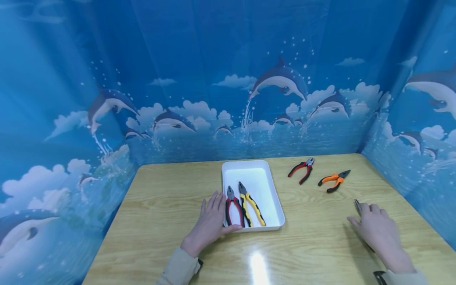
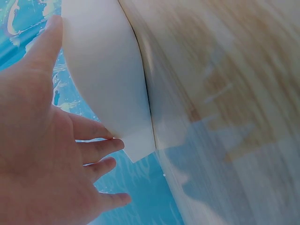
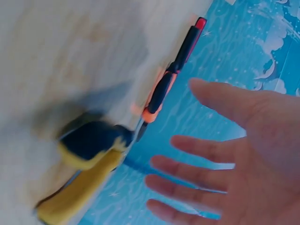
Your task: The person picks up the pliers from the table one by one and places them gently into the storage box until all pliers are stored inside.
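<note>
My left hand (image 1: 211, 221) lies against the left side of a white tray (image 1: 272, 209), fingers straight and thumb over its front left corner. In the left wrist view its fingertips meet the tray's outer wall (image 2: 105, 61). Inside the tray lie red-and-black pliers (image 1: 230, 193) and yellow-and-black pliers (image 1: 254, 205), side by side. My right hand (image 1: 380, 229) is above another pair of pliers (image 1: 357, 206), mostly hidden beneath it in the head view. The right wrist view shows their yellow-and-black handles (image 3: 84, 187) apart from my extended fingers.
Red-and-black pliers (image 1: 302, 170) and orange-and-black pliers (image 1: 335, 181) lie on the wooden table (image 1: 167, 198), right of the tray. A blue dolphin-printed curtain (image 1: 213, 59) encloses the back and sides.
</note>
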Demonstrator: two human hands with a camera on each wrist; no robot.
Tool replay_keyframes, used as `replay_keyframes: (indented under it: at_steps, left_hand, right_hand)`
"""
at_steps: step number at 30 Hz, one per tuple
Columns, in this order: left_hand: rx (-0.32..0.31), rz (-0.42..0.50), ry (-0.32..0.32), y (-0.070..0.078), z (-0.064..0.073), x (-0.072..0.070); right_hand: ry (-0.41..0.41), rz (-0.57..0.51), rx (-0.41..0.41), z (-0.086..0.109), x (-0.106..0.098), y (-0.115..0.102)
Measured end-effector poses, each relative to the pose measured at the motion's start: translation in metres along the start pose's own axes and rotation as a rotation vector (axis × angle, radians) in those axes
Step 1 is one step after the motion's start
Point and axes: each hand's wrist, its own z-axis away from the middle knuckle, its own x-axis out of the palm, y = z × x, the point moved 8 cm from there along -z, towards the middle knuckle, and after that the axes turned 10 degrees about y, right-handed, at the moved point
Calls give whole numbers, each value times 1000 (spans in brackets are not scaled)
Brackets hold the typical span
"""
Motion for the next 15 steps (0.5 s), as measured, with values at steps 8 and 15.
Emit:
replay_keyframes:
  at_steps: [8, 15]
  left_hand:
    - [4, 4, 5, 2, 0, -2]
    - [-1, -1, 6, 1, 0, -1]
  right_hand:
    - [-328, 50, 155, 19, 25, 33]
    - [-487, 31, 259, 29, 37, 45]
